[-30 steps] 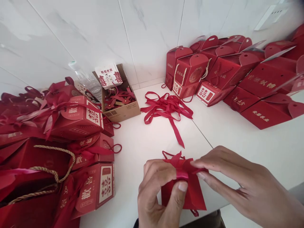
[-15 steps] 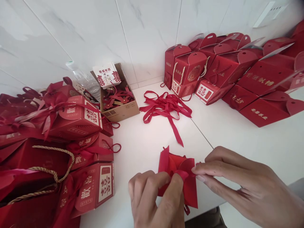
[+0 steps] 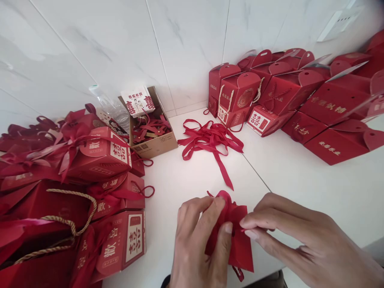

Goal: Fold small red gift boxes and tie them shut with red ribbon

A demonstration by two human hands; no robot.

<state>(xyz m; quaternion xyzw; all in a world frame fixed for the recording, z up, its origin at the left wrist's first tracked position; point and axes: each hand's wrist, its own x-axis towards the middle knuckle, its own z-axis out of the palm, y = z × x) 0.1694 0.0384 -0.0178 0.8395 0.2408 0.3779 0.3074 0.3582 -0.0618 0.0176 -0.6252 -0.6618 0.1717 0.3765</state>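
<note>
A small red box point(image 3: 244, 256) sits by the near edge of the desk point(image 3: 162, 224). The left hand point(image 3: 195, 240) touches its ribbon point(image 3: 224, 196), thumb and forefinger apart, grip unclear; the right hand's point(image 3: 324, 244) fingers pinch the ribbon. Loose ribbons point(image 3: 210, 138) lie toward the far edge.

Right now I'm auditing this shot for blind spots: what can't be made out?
In the head view:
Left edge of the red box between the hands: behind the left hand.
What the right hand pinches: its fingers leave only a red speck showing.
Bottom of the cardboard carton: under red strips.
Rightmost red boxes: cut off by the picture's edge.
</note>
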